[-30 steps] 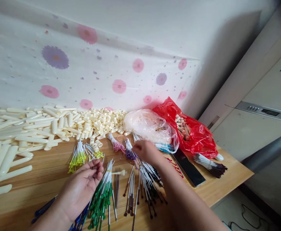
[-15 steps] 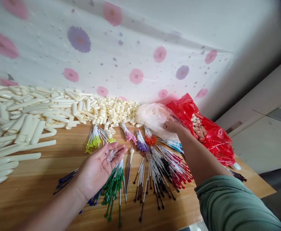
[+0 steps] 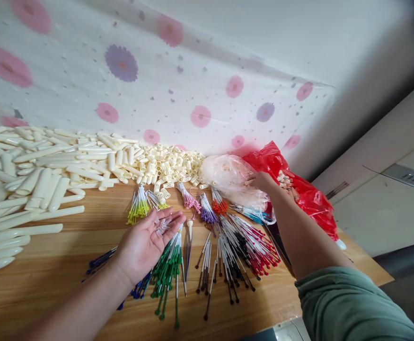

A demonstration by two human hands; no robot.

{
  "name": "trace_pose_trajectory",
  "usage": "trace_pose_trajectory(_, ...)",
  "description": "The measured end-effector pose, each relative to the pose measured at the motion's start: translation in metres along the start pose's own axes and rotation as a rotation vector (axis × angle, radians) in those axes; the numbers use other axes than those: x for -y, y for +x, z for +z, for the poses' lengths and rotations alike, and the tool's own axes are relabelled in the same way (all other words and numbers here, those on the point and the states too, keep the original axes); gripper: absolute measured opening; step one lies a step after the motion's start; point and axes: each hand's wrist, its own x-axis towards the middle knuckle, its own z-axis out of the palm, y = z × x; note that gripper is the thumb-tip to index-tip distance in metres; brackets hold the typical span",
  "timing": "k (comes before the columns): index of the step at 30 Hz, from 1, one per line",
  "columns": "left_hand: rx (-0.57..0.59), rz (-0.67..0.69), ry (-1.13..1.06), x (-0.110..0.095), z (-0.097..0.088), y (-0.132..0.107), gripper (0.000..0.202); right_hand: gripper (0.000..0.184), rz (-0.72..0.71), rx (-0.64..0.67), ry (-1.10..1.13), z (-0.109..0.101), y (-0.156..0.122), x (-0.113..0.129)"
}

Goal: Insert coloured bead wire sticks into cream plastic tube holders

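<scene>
In the head view, my left hand [image 3: 145,244] lies palm up and spread flat above the desk [image 3: 50,279]. A few small clear pieces [image 3: 163,225] rest loose on its fingers, held by nothing but the cupped palm. I judge them very light, slick and easy to spill, so they are best taken by pinching one at a time from above.

My right hand [image 3: 261,181] is well apart from them. It is at the edge of the clear plastic bag [image 3: 228,177], just beside the red bag [image 3: 309,203], with its fingers curled. I cannot tell whether they are pinching anything. The clear bag looks soft and crinkly.

Green-tipped sticks [image 3: 167,270] lie under the left hand.
</scene>
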Motion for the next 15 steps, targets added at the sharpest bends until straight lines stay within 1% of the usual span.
trace_pose_trajectory(3,0.036,-0.019,-0.006,0.002,0.0,0.0,0.033,0.026,0.045,-0.057,0.174,-0.018,-0.005,-0.008)
trace_pose_trajectory(5,0.061,-0.042,-0.009,0.003,-0.001,-0.001,0.034,0.026,0.052,-0.131,0.298,-0.03,-0.012,-0.004)
trace_pose_trajectory(7,0.078,-0.061,-0.011,0.006,-0.001,-0.003,0.035,0.032,0.03,-0.194,0.432,-0.037,-0.024,0.011)
trace_pose_trajectory(9,0.095,-0.074,-0.016,0.01,0.0,-0.005,0.035,0.039,-0.021,-0.211,0.575,-0.037,-0.041,0.039)
trace_pose_trajectory(11,0.113,-0.087,-0.02,0.013,-0.001,-0.006,0.035,0.04,-0.1,-0.151,0.719,-0.026,-0.065,0.078)
trace_pose_trajectory(12,0.125,-0.096,-0.018,0.015,-0.001,-0.007,0.036,0.039,-0.14,-0.094,0.778,-0.018,-0.078,0.098)
trace_pose_trajectory(13,0.138,-0.106,-0.015,0.016,-0.001,-0.006,0.036,0.035,-0.191,-0.01,0.86,-0.008,-0.092,0.119)
trace_pose_trajectory(15,0.151,-0.115,-0.006,0.018,-0.002,-0.005,0.036,0.032,-0.26,0.258,1.239,0.013,-0.116,0.153)
